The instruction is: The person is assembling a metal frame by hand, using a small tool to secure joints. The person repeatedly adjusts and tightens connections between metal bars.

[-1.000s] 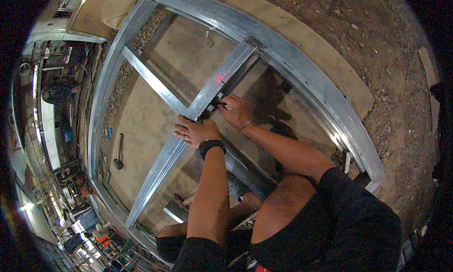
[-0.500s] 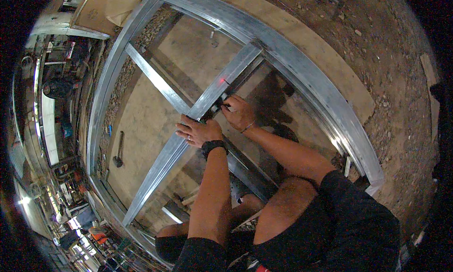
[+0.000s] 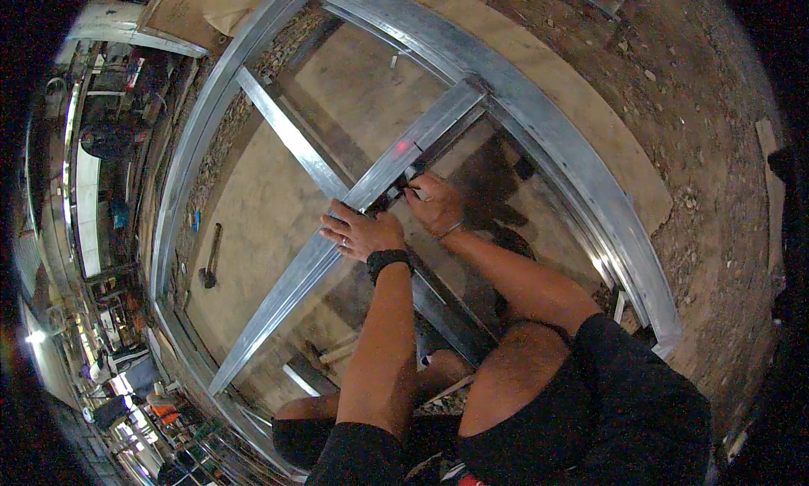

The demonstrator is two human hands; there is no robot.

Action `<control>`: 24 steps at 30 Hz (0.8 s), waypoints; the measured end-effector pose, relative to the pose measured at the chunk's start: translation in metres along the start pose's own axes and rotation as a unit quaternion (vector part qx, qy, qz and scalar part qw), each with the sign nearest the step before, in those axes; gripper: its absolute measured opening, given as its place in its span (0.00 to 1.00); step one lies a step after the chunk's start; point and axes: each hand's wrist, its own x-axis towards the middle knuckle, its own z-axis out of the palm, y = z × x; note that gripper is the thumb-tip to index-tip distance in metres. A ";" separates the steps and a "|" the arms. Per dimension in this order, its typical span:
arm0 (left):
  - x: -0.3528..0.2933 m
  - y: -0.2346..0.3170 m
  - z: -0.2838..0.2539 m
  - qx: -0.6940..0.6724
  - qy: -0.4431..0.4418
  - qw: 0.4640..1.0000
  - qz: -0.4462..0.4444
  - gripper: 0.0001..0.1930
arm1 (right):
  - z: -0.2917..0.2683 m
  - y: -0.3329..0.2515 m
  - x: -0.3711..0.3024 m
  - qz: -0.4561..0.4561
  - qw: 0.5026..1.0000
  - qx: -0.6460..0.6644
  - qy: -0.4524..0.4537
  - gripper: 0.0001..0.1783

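My left hand [image 3: 362, 231] lies across the long metal bar [image 3: 295, 271], just below its junction with the shorter crossbar [image 3: 292, 132]. Its fingers curl over the bar's far edge. Against the near side of the bar, my right hand [image 3: 436, 204] pinches a small dark and silver piece [image 3: 396, 191]; its exact kind is hidden by the fingers. A thin dark line crosses the bar's top just above, with a red glow beside it. Both bars sit inside a large silvery metal frame [image 3: 560, 123], which surrounds my crouched legs.
A hammer-like tool [image 3: 211, 257] and a small blue object [image 3: 196, 221] lie on the brown board [image 3: 253, 208] inside the frame, to the left. Another metal bar [image 3: 447, 309] runs beneath my arms. Gravelly dirt [image 3: 716, 233] spreads at the right, and cluttered racks [image 3: 109, 317] line the left.
The view has shifted slightly, so the frame's upper part appears further right. Both hands keep their places along the bar, with only slight finger movement.
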 end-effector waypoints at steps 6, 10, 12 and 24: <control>-0.001 0.004 -0.005 -0.014 -0.013 1.000 -0.008 0.46 | 0.001 0.003 0.001 0.001 1.000 -0.003 -0.001 0.08; -0.002 0.006 -0.010 -0.016 -0.026 0.999 -0.015 0.45 | 0.002 0.006 -0.001 0.008 1.000 -0.022 0.002 0.09; -0.002 0.004 -0.011 -0.020 -0.027 0.999 -0.016 0.45 | 0.000 0.002 0.000 -0.016 0.999 -0.040 0.001 0.09; -0.002 0.007 -0.011 -0.030 -0.030 0.999 -0.023 0.45 | 0.000 0.000 0.004 0.006 0.999 -0.044 0.022 0.10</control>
